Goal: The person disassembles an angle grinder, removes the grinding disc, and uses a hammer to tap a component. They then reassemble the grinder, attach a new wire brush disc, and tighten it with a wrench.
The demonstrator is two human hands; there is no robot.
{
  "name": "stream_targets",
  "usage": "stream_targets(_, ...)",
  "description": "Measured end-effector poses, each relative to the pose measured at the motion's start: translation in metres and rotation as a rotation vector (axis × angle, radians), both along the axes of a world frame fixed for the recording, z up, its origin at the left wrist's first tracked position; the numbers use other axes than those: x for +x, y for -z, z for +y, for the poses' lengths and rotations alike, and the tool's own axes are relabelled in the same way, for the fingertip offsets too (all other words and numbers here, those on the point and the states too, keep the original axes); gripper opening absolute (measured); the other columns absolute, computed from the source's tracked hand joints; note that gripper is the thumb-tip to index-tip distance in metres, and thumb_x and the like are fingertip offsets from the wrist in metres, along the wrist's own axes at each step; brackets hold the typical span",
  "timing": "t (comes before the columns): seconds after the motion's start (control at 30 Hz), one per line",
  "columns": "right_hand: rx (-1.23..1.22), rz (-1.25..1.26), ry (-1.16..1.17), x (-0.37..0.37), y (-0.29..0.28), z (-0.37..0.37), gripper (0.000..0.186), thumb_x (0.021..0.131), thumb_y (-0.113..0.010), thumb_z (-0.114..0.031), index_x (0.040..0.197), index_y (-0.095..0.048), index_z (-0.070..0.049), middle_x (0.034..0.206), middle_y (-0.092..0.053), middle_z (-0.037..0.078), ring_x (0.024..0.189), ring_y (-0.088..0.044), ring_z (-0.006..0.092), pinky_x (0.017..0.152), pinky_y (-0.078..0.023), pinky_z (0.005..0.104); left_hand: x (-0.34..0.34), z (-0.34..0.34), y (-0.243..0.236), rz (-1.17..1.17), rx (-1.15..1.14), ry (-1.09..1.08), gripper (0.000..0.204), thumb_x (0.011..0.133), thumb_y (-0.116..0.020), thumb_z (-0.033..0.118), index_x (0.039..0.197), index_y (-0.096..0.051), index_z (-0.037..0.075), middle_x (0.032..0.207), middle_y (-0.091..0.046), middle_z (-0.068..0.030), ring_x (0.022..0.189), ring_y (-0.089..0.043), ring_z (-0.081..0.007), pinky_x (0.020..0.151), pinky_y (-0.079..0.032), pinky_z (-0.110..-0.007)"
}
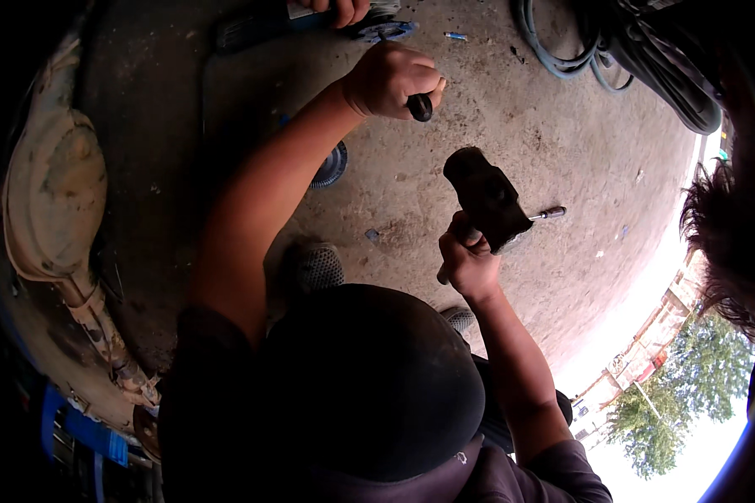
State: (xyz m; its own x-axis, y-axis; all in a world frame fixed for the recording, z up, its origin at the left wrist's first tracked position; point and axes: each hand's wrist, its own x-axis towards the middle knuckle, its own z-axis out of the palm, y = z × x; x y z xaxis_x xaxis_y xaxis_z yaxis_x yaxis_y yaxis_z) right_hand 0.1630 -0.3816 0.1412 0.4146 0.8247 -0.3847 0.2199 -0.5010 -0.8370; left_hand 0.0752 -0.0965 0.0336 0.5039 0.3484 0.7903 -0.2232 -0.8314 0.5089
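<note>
My left hand (392,80) is closed on a dark-handled bar tool (419,106) near the top centre, its rounded end sticking out below the fist and a thin shaft above it. My right hand (470,260) grips a heavy dark hammer (486,193) by its handle, the big head raised to the lower right of my left hand. Just beyond my left fist is a blue round object (390,31), partly hidden. Another person's hand (339,10) is at the top edge beside a dark, elongated object (243,29), whose shape is hard to make out.
A rusty axle housing (59,193) lies at left. The concrete floor (554,142) holds a screwdriver (554,212), blue ribbed round part (330,168) and coiled hoses (566,63). My shoes (316,267) show below. Another person's hair (705,210) is at right, by a bright opening.
</note>
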Motion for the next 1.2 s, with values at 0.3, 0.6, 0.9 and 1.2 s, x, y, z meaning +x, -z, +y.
stream_targets(0.3, 0.094, -0.116, -0.069, -0.002, -0.029, 0.037, 0.025, 0.080, -0.057, 0.013, 0.077, -0.046, -0.009, 0.071, -0.049, -0.002, 0.062, -0.050, 0.0083, 0.058, -0.042, 0.0258, 0.001, 0.006, -0.002, -0.091, -0.073, -0.026, 0.045, 0.082, -0.073, 0.001, 0.058, -0.036, 0.007, 0.054, -0.035, -0.0078, 0.044, -0.036, -0.0263, 0.043, -0.030, -0.040)
stream_targets(0.6, 0.445, -0.362, -0.216, 0.001, -0.115, 0.074, 0.009, 0.086, -0.059, -0.010, 0.081, -0.052, -0.010, 0.073, -0.048, 0.002, 0.063, -0.046, 0.0185, 0.057, -0.039, 0.0320, 0.001, 0.005, -0.005, -0.105, -0.148, 0.021, 0.038, 0.082, -0.072, 0.003, 0.060, -0.041, 0.006, 0.056, -0.043, -0.0090, 0.048, -0.048, -0.0284, 0.046, -0.037, -0.041)
stream_targets(0.9, 0.126, -0.539, -0.362, 0.034, 0.021, -0.026, 0.012, 0.083, -0.067, -0.013, 0.093, -0.066, -0.007, 0.077, -0.059, 0.005, 0.062, -0.055, 0.0277, 0.060, -0.047, 0.0392, -0.012, -0.014, 0.018, -0.040, -0.167, 0.016, 0.039, 0.079, -0.072, 0.000, 0.059, -0.038, 0.006, 0.055, -0.038, -0.0089, 0.046, -0.045, -0.0289, 0.044, -0.035, -0.042)
stream_targets(1.2, -0.051, -0.002, -0.054, -0.008, 0.003, -0.003, 0.026, 0.075, -0.054, 0.012, 0.079, -0.042, -0.011, 0.076, -0.041, -0.006, 0.066, -0.038, 0.0063, 0.057, -0.034, 0.0241, -0.002, 0.003, 0.011, -0.046, -0.011, -0.042, 0.025, 0.074, -0.074, 0.005, 0.065, -0.052, 0.010, 0.059, -0.049, -0.0051, 0.051, -0.053, -0.0245, 0.047, -0.042, -0.037)
